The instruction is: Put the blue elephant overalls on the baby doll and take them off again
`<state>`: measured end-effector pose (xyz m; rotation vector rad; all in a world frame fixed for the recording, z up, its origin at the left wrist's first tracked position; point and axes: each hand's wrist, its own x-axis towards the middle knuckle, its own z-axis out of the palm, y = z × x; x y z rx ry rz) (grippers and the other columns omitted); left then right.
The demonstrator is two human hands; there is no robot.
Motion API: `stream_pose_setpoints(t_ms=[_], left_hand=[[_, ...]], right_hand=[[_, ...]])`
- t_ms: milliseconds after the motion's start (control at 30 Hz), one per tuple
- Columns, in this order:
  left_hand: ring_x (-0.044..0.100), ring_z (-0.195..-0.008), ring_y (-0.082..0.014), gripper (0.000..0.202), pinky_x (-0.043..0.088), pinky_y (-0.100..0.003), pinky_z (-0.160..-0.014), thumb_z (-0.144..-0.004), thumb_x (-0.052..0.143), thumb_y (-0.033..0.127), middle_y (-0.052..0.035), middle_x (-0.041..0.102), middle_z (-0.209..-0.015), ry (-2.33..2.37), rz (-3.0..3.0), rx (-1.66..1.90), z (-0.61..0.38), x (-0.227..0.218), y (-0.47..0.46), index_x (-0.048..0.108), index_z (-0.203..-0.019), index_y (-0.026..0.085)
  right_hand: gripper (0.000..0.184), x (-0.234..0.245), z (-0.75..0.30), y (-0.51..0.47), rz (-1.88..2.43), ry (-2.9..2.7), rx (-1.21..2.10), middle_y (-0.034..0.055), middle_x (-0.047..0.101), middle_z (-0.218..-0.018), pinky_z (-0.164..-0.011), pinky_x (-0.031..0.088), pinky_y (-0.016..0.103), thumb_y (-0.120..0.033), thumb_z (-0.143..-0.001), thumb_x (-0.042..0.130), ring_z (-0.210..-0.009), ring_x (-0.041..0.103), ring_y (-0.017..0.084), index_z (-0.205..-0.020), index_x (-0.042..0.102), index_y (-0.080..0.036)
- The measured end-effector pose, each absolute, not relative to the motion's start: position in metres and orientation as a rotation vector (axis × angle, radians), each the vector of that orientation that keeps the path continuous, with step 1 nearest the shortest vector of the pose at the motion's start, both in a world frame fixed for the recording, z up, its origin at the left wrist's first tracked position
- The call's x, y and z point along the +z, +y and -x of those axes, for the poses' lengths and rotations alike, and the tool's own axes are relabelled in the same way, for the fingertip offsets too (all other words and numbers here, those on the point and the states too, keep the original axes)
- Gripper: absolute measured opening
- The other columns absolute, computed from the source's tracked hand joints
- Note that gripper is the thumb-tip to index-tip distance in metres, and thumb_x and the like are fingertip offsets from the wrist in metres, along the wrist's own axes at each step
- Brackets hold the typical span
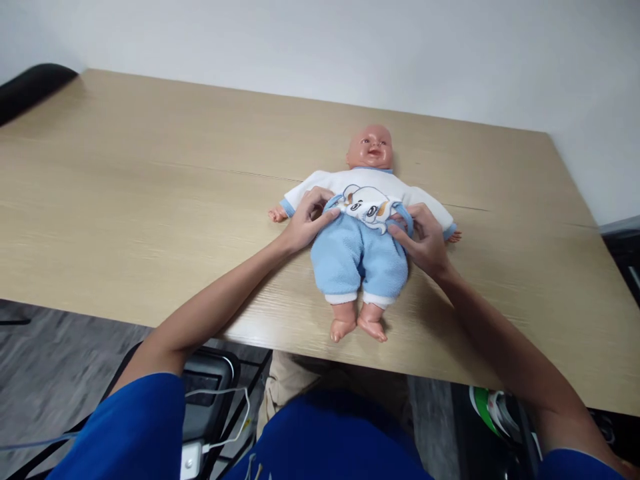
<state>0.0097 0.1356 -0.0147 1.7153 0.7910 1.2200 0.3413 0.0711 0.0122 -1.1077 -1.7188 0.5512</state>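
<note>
Evidently the step in hand is working the lower edge of a doll's shirt at its waist, with both sides handled at once. The doll (361, 230) lies face up on the table (150, 200), its middle between the two hands, its head (371, 148) beyond them and its bare feet (344, 323) on the near side, pointing back toward the person. The left hand (309, 219) has thumb and fingers pinched on the blue trim (410, 221) at one side of the white shirt (367, 181), while the right hand (425, 241) grips the trim at the opposite side, where it stands out in a loose loop. Between the hands the cartoon animal face (367, 205) on the shirt front is bunched, just above the blue trousers (360, 257). Both sleeves (314, 185) spread outward past the hands. How far the cloth is gathered behind the doll's back cannot be told. To my eye, whichever way the edge is shifted, the next move calls for both hands to go evenly, keeping each pinch on the shirt alone and not on the trousers below; pulling from one side only would likely twist the cloth or turn the light-looking body.
</note>
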Motion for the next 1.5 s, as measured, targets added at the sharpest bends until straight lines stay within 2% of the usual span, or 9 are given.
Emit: stream_pose_setpoints(t_ms=[100, 333, 533, 733, 833, 933, 1133, 1267, 1500], left_hand=[[0.066, -0.111, -0.0249, 0.064, 0.053, -0.038, -0.102, -0.105, 0.087, 0.087, -0.0073, 0.074, -0.117, 0.793, -1.663, 1.192, -0.014, -0.010, 0.132, 0.077, -0.113, 0.024], [0.055, -0.083, -0.0168, 0.074, 0.047, -0.032, -0.078, -0.096, 0.093, 0.093, 0.0010, 0.062, -0.090, 0.770, -1.490, 1.156, -0.022, -0.001, 0.131, 0.067, -0.101, 0.024], [0.055, -0.083, -0.0165, 0.075, 0.047, -0.032, -0.078, -0.094, 0.094, 0.094, 0.0007, 0.062, -0.092, 0.770, -1.484, 1.140, -0.024, 0.001, 0.130, 0.068, -0.102, 0.023], [0.054, -0.085, -0.0178, 0.076, 0.045, -0.033, -0.079, -0.094, 0.092, 0.096, -0.0008, 0.064, -0.095, 0.849, -1.548, 1.110, -0.020, -0.002, 0.131, 0.069, -0.100, 0.023], [0.058, -0.093, -0.0208, 0.074, 0.047, -0.036, -0.087, -0.097, 0.088, 0.094, -0.0028, 0.066, -0.101, 0.867, -1.642, 1.035, -0.011, -0.006, 0.134, 0.070, -0.098, 0.022], [0.060, -0.102, -0.0249, 0.076, 0.049, -0.040, -0.098, -0.097, 0.084, 0.098, -0.0047, 0.067, -0.105, 0.868, -1.722, 0.975, -0.004, -0.011, 0.138, 0.070, -0.098, 0.023], [0.049, -0.089, -0.0216, 0.082, 0.047, -0.038, -0.086, -0.100, 0.070, 0.108, 0.0002, 0.056, -0.096, 0.887, -1.661, 1.082, -0.015, -0.021, 0.142, 0.061, -0.107, 0.027], [0.044, -0.080, -0.0189, 0.077, 0.041, -0.034, -0.075, -0.104, 0.071, 0.103, 0.0033, 0.050, -0.089, 0.873, -1.607, 1.003, -0.014, -0.024, 0.142, 0.061, -0.113, 0.027], [0.064, -0.103, -0.0244, 0.051, 0.055, -0.038, -0.095, -0.106, 0.083, 0.073, -0.0055, 0.071, -0.111, 0.773, -1.846, 0.789, 0.019, -0.018, 0.141, 0.070, -0.112, 0.023]], right_hand=[[0.025, 0.018, -0.337, 0.069, 1.080, -1.765, 0.373, 0.0088, 0.081, -0.110, -0.103, 0.064, 0.054, -0.055, -0.109, 0.090, -0.110, 0.075, 0.034, -0.103, 0.084, -0.032], [0.031, 0.025, -0.331, 0.067, 1.150, -1.795, 0.307, 0.0070, 0.079, -0.096, -0.098, 0.063, 0.054, -0.055, -0.115, 0.081, -0.096, 0.072, 0.032, -0.095, 0.077, -0.031], [0.049, 0.040, -0.338, 0.067, 1.214, -1.891, 0.702, 0.0009, 0.068, -0.089, -0.086, 0.057, 0.042, -0.069, -0.101, 0.096, -0.085, 0.060, 0.024, -0.092, 0.070, -0.029], [0.061, 0.037, -0.340, 0.076, 1.216, -1.413, 1.175, 0.0017, 0.079, -0.107, -0.099, 0.068, 0.041, -0.090, -0.094, 0.096, -0.105, 0.074, 0.028, -0.110, 0.077, -0.034], [0.067, 0.024, -0.350, 0.083, 1.275, -1.356, 1.202, 0.0025, 0.081, -0.107, -0.101, 0.069, 0.040, -0.094, -0.088, 0.098, -0.107, 0.076, 0.028, -0.111, 0.081, -0.033], [0.070, 0.009, -0.357, 0.085, 1.369, -1.443, 1.075, 0.0013, 0.075, -0.093, -0.092, 0.067, 0.040, -0.097, -0.089, 0.094, -0.094, 0.071, 0.026, -0.097, 0.078, -0.030], [0.071, -0.013, -0.346, 0.093, 1.234, -1.265, 1.176, 0.0036, 0.083, -0.101, -0.099, 0.071, 0.048, -0.101, -0.091, 0.088, -0.103, 0.079, 0.031, -0.106, 0.079, -0.032], [0.071, -0.016, -0.353, 0.096, 1.249, -1.265, 1.166, 0.0037, 0.083, -0.100, -0.097, 0.071, 0.049, -0.101, -0.092, 0.086, -0.100, 0.078, 0.031, -0.107, 0.080, -0.032], [0.052, -0.016, -0.381, 0.071, 1.289, -1.478, 1.110, 0.0014, 0.082, -0.100, -0.089, 0.070, 0.043, -0.080, -0.101, 0.091, -0.094, 0.076, 0.027, -0.110, 0.083, -0.030]])
